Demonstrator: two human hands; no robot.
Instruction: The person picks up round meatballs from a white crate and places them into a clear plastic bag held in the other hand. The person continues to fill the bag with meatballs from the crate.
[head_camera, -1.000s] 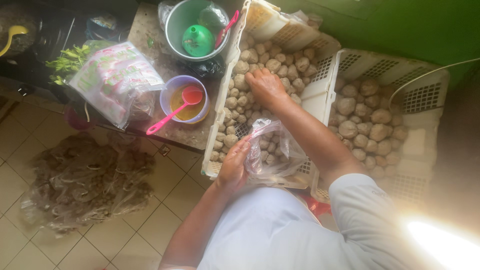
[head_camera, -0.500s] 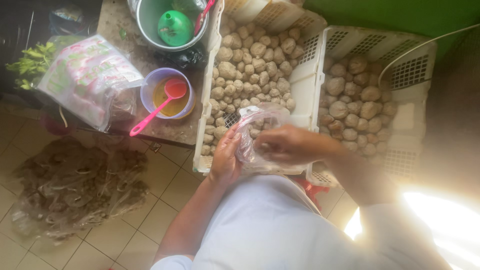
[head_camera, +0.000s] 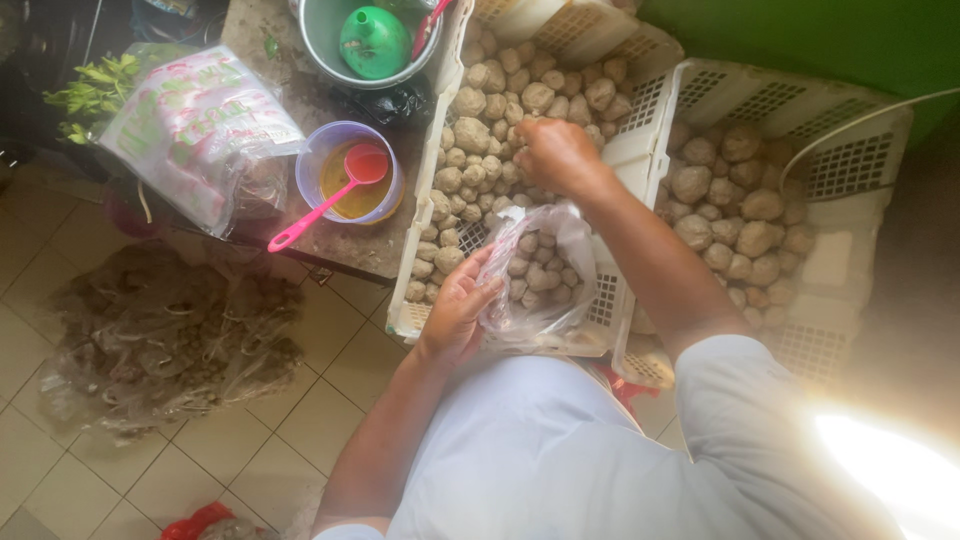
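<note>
Tiled floor (head_camera: 120, 470) below, dark stone desk (head_camera: 290, 90) at upper left, green wall at the back. Two white slotted crates sit side by side, both full of pale round balls, most likely meatballs.

Left hand (head_camera: 458, 312): fingers pinched together on the rim of a clear plastic bag (head_camera: 535, 270), holding its mouth up and open. Bag rests on the near end of the left crate (head_camera: 430, 300), just beside the grip, already part filled with balls. Held that way so the opening faces the pile and the weight sits on the crate, not on the hand.

Right hand (head_camera: 555, 155): beyond the bag mouth, down on the balls (head_camera: 500, 95) in the left crate, fingers curled in on them. Looks closed on one or more, but what is inside the grip is hidden, so I can't tell for sure. Forearm runs across the wall shared with the right crate (head_camera: 850, 170).

Left of the left-hand grip, on the desk: lilac tub (head_camera: 318, 165) of yellow liquid with a pink ladle (head_camera: 335, 195) resting in it, handle sticking out over the rim. Further left, a printed plastic packet (head_camera: 195, 130) and green leaves (head_camera: 90, 90). Beyond the tub, a grey pot (head_camera: 330, 50) with a green funnel (head_camera: 372, 40) inside.

On the floor, well apart from both grips: a clear sack (head_camera: 160, 335) of brown tangled stuff.
</note>
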